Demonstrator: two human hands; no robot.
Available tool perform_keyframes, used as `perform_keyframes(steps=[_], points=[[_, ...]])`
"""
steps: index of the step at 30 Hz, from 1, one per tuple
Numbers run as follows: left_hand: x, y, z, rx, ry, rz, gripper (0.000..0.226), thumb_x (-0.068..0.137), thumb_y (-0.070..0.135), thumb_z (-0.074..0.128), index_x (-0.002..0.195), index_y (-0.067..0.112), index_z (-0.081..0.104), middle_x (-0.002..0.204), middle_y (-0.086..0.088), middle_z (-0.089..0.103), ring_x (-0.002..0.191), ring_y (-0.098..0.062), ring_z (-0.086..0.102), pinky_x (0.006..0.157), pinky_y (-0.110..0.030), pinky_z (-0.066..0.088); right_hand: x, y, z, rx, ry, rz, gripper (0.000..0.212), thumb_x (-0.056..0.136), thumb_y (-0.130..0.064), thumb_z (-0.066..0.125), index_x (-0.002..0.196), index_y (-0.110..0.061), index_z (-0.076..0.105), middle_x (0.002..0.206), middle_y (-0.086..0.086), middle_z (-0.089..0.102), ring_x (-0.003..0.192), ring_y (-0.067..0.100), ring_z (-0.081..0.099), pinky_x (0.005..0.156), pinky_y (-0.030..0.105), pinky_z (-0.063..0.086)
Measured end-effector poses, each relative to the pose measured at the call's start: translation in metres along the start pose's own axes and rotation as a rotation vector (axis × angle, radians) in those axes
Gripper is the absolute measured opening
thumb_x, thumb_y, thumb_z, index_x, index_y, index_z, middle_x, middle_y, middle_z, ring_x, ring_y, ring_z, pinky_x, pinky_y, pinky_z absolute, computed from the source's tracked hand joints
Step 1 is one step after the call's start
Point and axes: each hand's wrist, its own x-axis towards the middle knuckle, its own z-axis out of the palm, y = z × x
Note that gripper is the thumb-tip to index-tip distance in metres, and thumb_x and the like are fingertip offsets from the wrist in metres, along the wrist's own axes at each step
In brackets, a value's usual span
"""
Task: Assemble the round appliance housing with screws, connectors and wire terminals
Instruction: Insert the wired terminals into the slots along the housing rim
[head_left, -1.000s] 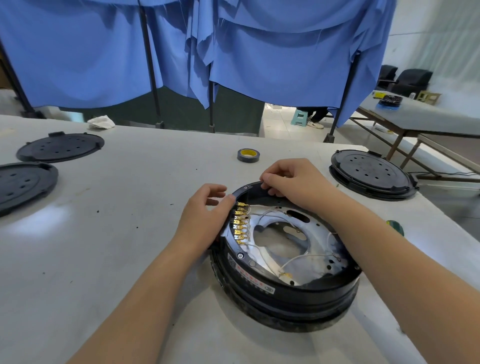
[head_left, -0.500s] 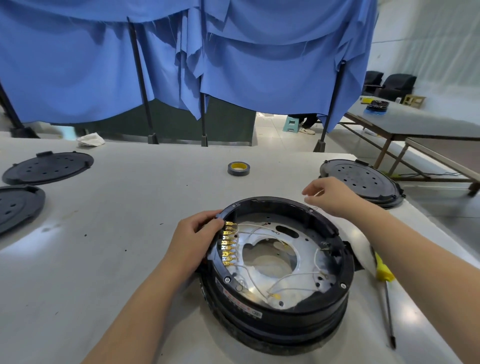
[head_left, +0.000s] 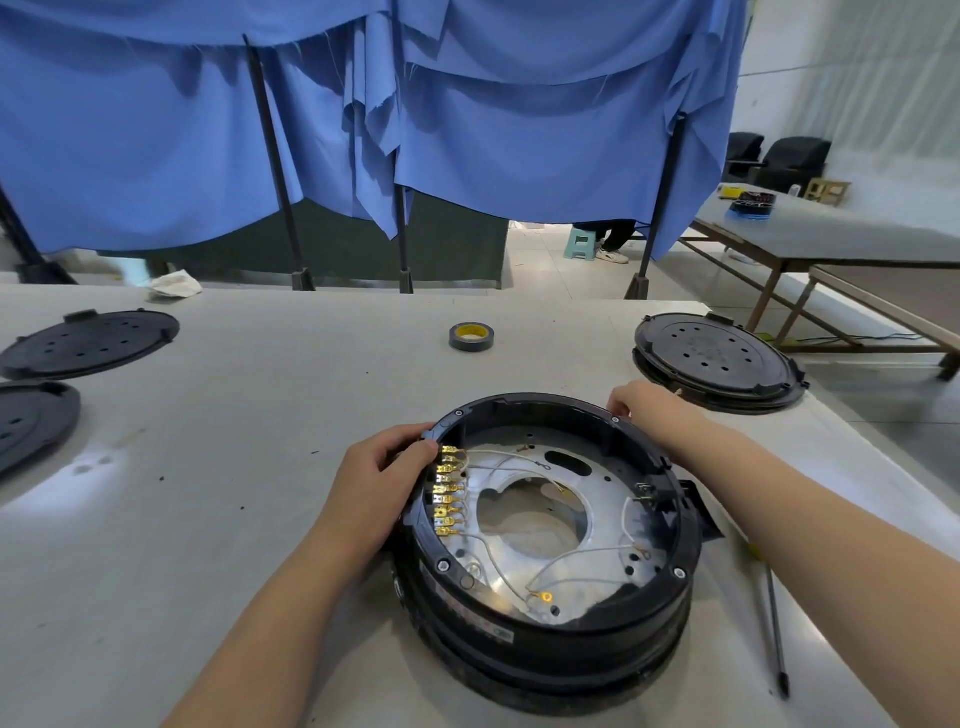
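The round black appliance housing (head_left: 545, 631) lies open side up on the table in front of me. Inside it are a silver plate (head_left: 597, 499), thin white wires (head_left: 571, 558) and a row of gold wire terminals (head_left: 450, 491) along the left wall. My left hand (head_left: 379, 480) grips the left rim, its thumb on the edge just beside the terminals. My right hand (head_left: 644, 408) sits on the far right rim with its fingers curled over the outer side. Anything under those fingers is hidden.
A screwdriver (head_left: 774, 618) lies on the table right of the housing, partly under my right forearm. A tape roll (head_left: 471, 336) sits farther back. Black round lids lie at back right (head_left: 719, 361) and at left (head_left: 91, 343) (head_left: 31, 421). The table edge runs close on the right.
My right hand left the far left part of the rim, lifted, and came down on the far right rim. My left hand stayed on the left rim. The view drew back a little.
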Motion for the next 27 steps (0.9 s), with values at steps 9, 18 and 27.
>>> perform_keyframes(steps=[9, 18, 27], points=[[0.001, -0.001, 0.0, 0.014, 0.001, -0.004, 0.022, 0.093, 0.011, 0.059, 0.094, 0.027, 0.073, 0.08, 0.015, 0.075, 0.07, 0.001, 0.069, 0.053, -0.008, 0.048, -0.006, -0.006, -0.011, 0.367, 0.255, -0.043, 0.007, 0.095, -0.017, 0.055, 0.094, -0.019, 0.061, 0.09, -0.007, 0.059, 0.077, 0.008, 0.052, 0.071, 0.026, 0.042], [-0.003, 0.004, 0.002, 0.008, 0.014, 0.0, 0.02, 0.092, 0.007, 0.058, 0.094, 0.02, 0.074, 0.076, 0.013, 0.075, 0.066, 0.001, 0.069, 0.051, -0.009, 0.048, -0.034, -0.041, -0.034, 0.425, 0.362, -0.199, 0.01, 0.095, -0.013, 0.054, 0.093, -0.022, 0.058, 0.087, -0.011, 0.056, 0.078, 0.005, 0.049, 0.066, 0.016, 0.037], [-0.004, 0.012, -0.002, 0.121, 0.106, 0.108, 0.015, 0.081, 0.028, 0.077, 0.095, 0.033, 0.075, 0.096, 0.015, 0.074, 0.091, 0.002, 0.067, 0.078, -0.018, 0.052, -0.075, -0.073, -0.029, 0.268, 0.399, -0.366, 0.01, 0.096, -0.011, 0.052, 0.098, -0.018, 0.059, 0.096, -0.007, 0.057, 0.085, 0.013, 0.053, 0.07, 0.017, 0.037]])
